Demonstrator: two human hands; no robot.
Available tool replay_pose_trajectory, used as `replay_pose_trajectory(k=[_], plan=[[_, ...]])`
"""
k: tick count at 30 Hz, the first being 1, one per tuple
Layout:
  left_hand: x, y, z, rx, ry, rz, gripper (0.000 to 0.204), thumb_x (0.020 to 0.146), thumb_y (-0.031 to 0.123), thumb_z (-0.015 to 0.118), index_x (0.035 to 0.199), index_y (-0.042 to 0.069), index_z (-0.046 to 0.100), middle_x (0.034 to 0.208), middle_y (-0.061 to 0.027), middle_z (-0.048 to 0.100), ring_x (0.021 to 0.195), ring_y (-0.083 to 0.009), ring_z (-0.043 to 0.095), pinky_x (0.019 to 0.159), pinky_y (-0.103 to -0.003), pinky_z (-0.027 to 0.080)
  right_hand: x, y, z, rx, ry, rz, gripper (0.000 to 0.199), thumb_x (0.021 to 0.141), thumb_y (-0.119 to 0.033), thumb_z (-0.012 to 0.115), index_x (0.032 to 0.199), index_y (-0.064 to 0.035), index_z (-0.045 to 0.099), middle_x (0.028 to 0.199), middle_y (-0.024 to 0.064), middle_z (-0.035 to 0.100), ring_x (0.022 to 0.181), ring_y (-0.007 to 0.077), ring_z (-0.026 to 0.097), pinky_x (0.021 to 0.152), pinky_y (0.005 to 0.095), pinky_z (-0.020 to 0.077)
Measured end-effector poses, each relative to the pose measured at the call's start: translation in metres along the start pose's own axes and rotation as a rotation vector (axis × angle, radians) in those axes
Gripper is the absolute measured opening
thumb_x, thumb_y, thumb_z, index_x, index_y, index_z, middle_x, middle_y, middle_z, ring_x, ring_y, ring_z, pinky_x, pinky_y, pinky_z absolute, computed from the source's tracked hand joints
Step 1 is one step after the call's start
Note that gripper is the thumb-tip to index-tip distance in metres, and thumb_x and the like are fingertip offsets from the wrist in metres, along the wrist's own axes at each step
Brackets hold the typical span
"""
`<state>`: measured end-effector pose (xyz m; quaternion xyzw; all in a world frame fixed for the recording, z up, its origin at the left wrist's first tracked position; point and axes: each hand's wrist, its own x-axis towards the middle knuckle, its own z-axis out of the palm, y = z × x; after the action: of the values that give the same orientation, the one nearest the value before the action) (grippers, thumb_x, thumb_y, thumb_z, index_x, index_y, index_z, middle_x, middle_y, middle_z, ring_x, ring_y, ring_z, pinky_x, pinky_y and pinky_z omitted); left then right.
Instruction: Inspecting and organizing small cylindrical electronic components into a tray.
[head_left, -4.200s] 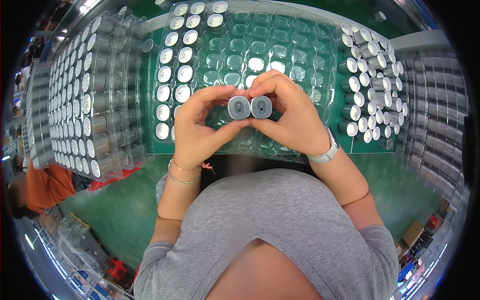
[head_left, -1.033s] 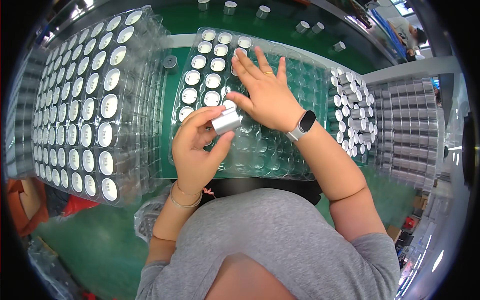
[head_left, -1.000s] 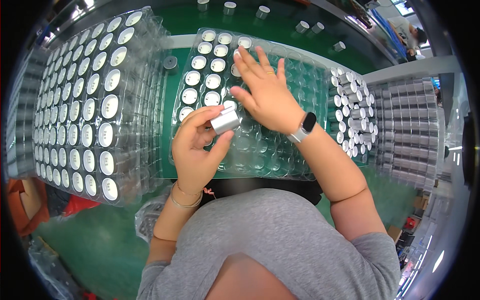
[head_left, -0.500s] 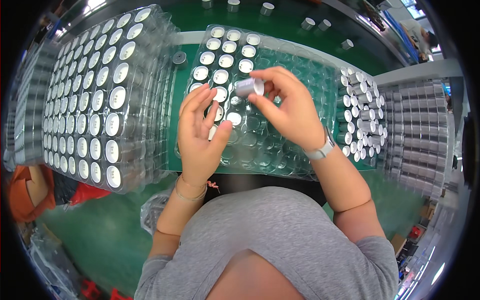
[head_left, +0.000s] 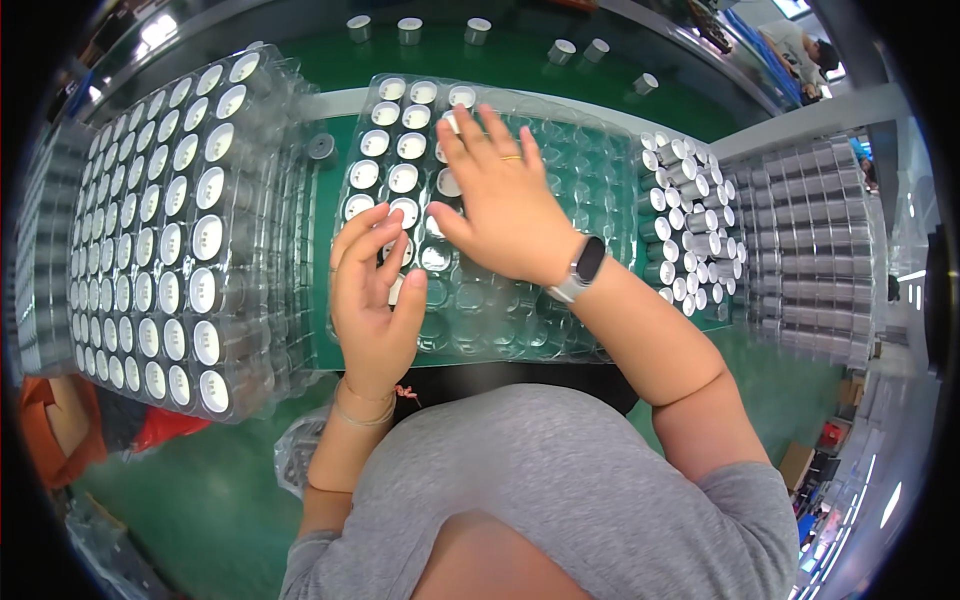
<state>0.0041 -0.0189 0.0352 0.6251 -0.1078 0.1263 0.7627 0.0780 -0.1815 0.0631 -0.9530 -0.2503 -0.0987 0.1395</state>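
Observation:
A clear plastic tray (head_left: pixel 575 200) with round pockets lies before me. Silver cylinders with white tops (head_left: pixel 403 178) fill its left columns, while the pockets to the right hold none. My right hand (head_left: pixel 505 200) is spread flat over the third column, fingers apart, nothing gripped. One white-topped cylinder (head_left: pixel 448 182) shows just above its thumb; others are partly under its fingers. My left hand (head_left: pixel 375 295) hovers at the tray's lower left, fingers loosely bent and apart, holding nothing I can see. It partly hides a white-topped cylinder (head_left: pixel 398 290) close to the thumb.
At left rises a stack of filled trays (head_left: pixel 208 235). Loose silver cylinders (head_left: pixel 690 220) crowd together at right, beside stacked clear trays (head_left: pixel 805 250). A lone grey cylinder (head_left: pixel 321 148) stands left of my tray. Several cylinders (head_left: pixel 478 32) stand along the far green surface.
The cylinder my right hand held is no longer in its fingers. That hand has opened and lies flat over the tray, farther left. The whole view has shifted slightly.

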Motion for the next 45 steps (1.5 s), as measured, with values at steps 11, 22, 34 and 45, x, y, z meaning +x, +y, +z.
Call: replay_pose_trajectory(k=[11,22,34,45], plan=[[-0.002,0.001,0.001,0.048,-0.014,-0.036,0.043,0.082,-0.013,0.048,0.123,-0.001,0.048,0.139,-0.0146,0.037,0.13,-0.0271,0.043,0.107,-0.038,0.039,0.022,0.017,0.012,0.002,-0.106,0.078,0.076,0.093,-0.053,0.042,0.144,0.0024,0.029,0.152,0.0227,0.023,0.144,0.0361,0.017,0.11,0.0652,0.0095],[0.001,0.002,0.003,0.108,-0.049,-0.035,0.031,0.09,-0.001,0.053,0.121,0.0,0.051,0.133,-0.0137,0.042,0.126,-0.0266,0.046,0.104,-0.04,0.04,0.118,0.289,-0.003,-0.166,-0.038,0.506,0.054,0.083,-0.012,0.052,0.136,-0.0117,0.048,0.143,0.0188,0.039,0.122,0.0398,0.048,0.104,0.0425,0.0405],[0.0,0.004,0.003,0.108,-0.041,-0.077,0.03,0.083,-0.011,0.052,0.112,-0.004,0.054,0.125,-0.0147,0.048,0.119,-0.0243,0.052,0.1,-0.033,0.046,0.136,0.245,-0.005,-0.059,-0.335,0.186,0.055,0.082,-0.026,0.068,0.132,-0.0098,0.05,0.122,0.0189,0.059,0.114,0.0336,0.056,0.098,0.0396,0.0444],[0.005,0.002,0.011,0.031,-0.036,-0.097,0.028,0.087,-0.011,0.049,0.113,-0.005,0.053,0.117,-0.0137,0.05,0.113,-0.0227,0.054,0.1,-0.035,0.046,0.124,0.199,-0.003,0.212,0.097,0.073,0.039,0.088,-0.023,0.06,0.123,-0.0082,0.049,0.1,0.0159,0.066,0.081,0.03,0.065,0.072,0.0375,0.052]])
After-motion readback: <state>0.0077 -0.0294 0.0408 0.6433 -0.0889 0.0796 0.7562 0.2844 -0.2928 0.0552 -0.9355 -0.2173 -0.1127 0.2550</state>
